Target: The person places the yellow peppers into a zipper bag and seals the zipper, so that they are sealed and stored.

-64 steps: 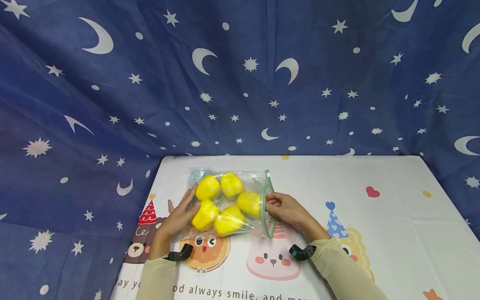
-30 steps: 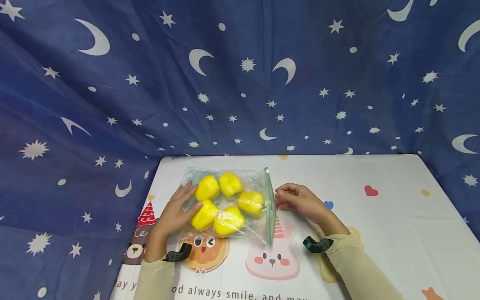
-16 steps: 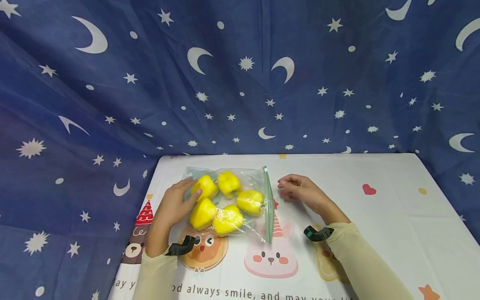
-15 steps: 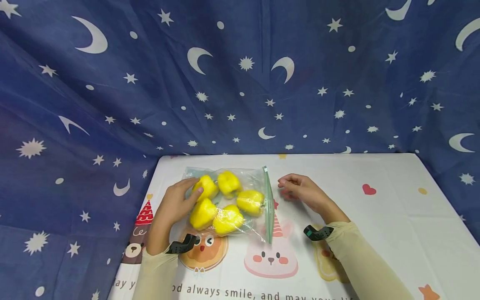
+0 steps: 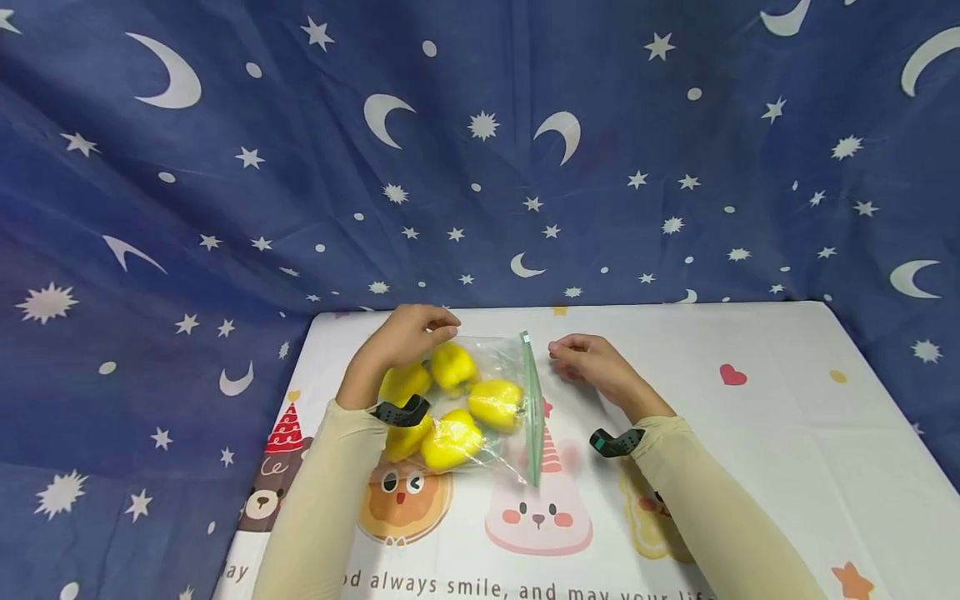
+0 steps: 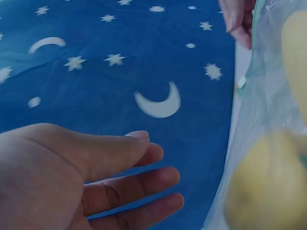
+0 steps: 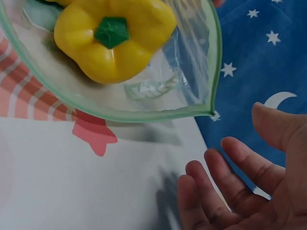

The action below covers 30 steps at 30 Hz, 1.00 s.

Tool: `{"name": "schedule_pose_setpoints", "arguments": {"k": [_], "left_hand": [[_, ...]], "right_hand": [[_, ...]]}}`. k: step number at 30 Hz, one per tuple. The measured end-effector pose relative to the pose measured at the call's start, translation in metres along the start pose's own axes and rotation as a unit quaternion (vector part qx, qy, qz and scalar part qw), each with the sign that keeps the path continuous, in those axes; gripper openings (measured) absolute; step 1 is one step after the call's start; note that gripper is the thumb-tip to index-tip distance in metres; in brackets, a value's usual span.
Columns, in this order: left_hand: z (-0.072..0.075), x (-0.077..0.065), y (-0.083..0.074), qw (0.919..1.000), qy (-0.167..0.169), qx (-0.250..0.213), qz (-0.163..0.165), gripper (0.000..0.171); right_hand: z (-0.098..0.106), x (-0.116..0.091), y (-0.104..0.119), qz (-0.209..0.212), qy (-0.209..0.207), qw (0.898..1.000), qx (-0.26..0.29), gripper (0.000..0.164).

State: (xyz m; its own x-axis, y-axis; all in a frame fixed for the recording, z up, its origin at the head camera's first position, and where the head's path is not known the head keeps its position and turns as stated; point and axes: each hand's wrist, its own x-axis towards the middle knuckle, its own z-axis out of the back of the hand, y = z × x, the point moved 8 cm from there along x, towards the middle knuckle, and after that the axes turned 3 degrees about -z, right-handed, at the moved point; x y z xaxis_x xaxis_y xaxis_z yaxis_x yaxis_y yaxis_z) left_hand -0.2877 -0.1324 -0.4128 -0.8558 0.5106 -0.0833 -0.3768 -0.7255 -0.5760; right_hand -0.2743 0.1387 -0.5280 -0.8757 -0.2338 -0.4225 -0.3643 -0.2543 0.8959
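A clear zip bag (image 5: 487, 350) with a green zip edge lies on the table, several yellow bell peppers (image 5: 495, 405) inside. In the right wrist view the bag's mouth gapes, and one bell pepper (image 7: 91, 38) shows its green stem. My left hand (image 5: 411, 335) hovers over the bag's far left part, loosely bent and holding nothing; its forearm hides part of the left peppers. In the left wrist view that hand (image 6: 96, 172) is apart from the plastic. My right hand (image 5: 596, 367) is just right of the zip's far end, fingers relaxed, touching nothing.
A white cloth with cartoon prints covers the table (image 5: 750, 467). Behind and to the left hangs a dark blue curtain (image 5: 600, 217) with moons and stars. Each wrist wears a black camera band (image 5: 617, 442).
My right hand has come out of the bag's mouth and moved away toward the far side. My left hand has left the peppers, moving up and right over the bag's far edge.
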Motion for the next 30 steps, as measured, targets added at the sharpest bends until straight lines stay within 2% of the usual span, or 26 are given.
{"name": "schedule_pose_setpoints", "arguments": {"k": [6,12,17,23,30], "left_hand": [[-0.019,0.043,-0.008,0.9977,0.065,-0.021,-0.002,0.031],[-0.039,0.073,-0.006,0.9948,0.087,-0.05,0.017,0.032],[-0.058,0.088,0.0,0.9923,0.099,-0.064,0.037,0.033],[-0.076,0.099,0.001,0.9886,0.104,-0.097,0.05,0.031],[-0.086,0.104,0.004,0.9885,0.09,-0.1,0.068,0.025]], "right_hand": [[-0.002,0.015,0.002,-0.023,-0.008,1.0,0.02,0.043],[-0.005,0.029,0.002,-0.05,-0.014,0.998,0.042,0.043],[-0.009,0.036,-0.001,-0.066,-0.006,0.995,0.069,0.04],[-0.014,0.041,-0.003,-0.063,0.003,0.993,0.101,0.036],[-0.019,0.044,-0.003,-0.052,0.006,0.991,0.125,0.022]]}}
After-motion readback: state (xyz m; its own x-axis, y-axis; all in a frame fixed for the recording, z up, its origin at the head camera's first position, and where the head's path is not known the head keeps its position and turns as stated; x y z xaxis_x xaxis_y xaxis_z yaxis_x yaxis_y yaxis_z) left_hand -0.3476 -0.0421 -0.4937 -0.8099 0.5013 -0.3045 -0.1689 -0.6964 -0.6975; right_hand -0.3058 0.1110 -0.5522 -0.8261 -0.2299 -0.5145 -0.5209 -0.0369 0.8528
